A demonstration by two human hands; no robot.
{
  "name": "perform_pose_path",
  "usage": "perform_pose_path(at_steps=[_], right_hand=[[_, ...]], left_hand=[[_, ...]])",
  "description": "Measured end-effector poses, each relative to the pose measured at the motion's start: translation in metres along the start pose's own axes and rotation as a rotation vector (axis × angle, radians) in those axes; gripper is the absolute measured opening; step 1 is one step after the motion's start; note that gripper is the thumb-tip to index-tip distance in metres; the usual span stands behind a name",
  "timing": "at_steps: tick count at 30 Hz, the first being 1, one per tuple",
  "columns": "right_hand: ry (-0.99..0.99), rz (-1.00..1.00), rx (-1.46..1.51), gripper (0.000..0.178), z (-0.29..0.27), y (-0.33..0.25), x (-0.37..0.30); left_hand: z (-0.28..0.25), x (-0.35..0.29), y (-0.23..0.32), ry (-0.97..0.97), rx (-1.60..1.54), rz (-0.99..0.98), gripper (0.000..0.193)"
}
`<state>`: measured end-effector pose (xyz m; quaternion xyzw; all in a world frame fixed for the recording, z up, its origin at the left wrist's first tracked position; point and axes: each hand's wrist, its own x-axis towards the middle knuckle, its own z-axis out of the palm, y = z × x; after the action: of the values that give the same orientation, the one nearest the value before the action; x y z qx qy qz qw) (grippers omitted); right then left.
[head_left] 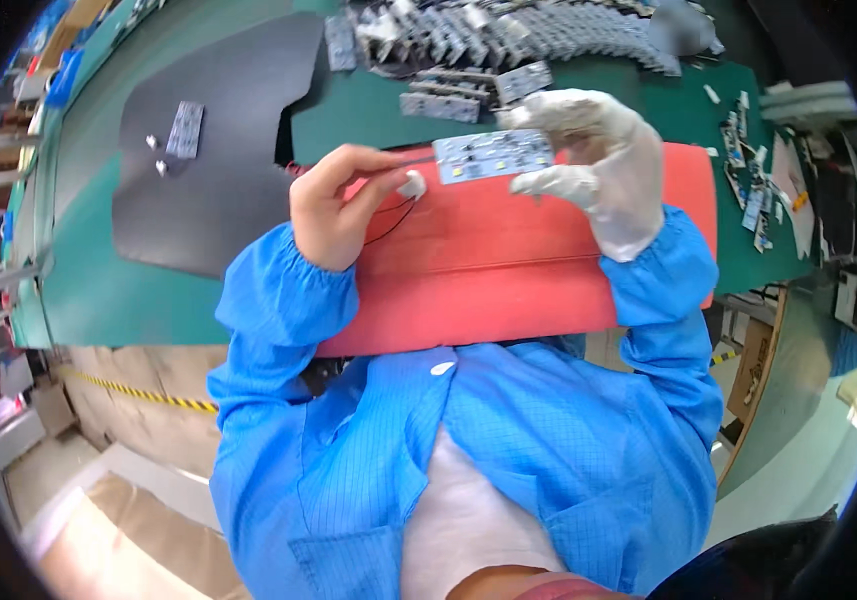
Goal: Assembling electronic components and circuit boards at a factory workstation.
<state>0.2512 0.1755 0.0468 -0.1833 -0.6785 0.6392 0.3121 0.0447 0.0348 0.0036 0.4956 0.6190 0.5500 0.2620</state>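
Observation:
My right hand (608,170), in a white glove, grips a small silver-grey circuit board (493,156) by its right end. Dark components and a few yellowish squares dot the board's face. My bare left hand (343,200) is pinched on a thin dark tool (416,160), whose tip reaches the board's left edge. Its exact kind is too small to tell. Just beyond my left thumb is a white connector (412,185) with thin dark wires; whether the thumb touches it I cannot tell. Both hands are raised over a red mat (488,285).
Many similar boards (588,40) stand in rows at the back of the green table (88,290). On the black sheet (208,180) at left lie one board (185,130) and two small white parts (156,155). Strips and scraps (748,180) lie scattered at right.

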Motion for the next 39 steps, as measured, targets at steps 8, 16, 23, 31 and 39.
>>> perform_pose_path(at_steps=[8, 16, 23, 31, 39], right_hand=[[-0.040, -0.036, -0.538, 0.041, -0.003, -0.010, -0.003], [0.053, 0.360, -0.222, 0.028, -0.006, 0.003, 0.008], [0.046, 0.521, -0.172, 0.031, -0.001, 0.018, 0.008], [0.156, 0.672, -0.186, 0.026, 0.010, -0.017, 0.020], [0.167, 0.626, -0.155, 0.029, 0.002, -0.017, 0.019]], left_hand=[[-0.004, -0.004, 0.004, -0.059, 0.116, 0.098, 0.012], [-0.003, 0.003, -0.002, -0.040, 0.353, 0.445, 0.018], [-0.003, 0.001, -0.001, -0.033, 0.372, 0.449, 0.017], [-0.004, 0.001, 0.001, -0.056, 0.385, 0.452, 0.018], [-0.002, 0.006, -0.004, -0.066, 0.392, 0.496, 0.020]])
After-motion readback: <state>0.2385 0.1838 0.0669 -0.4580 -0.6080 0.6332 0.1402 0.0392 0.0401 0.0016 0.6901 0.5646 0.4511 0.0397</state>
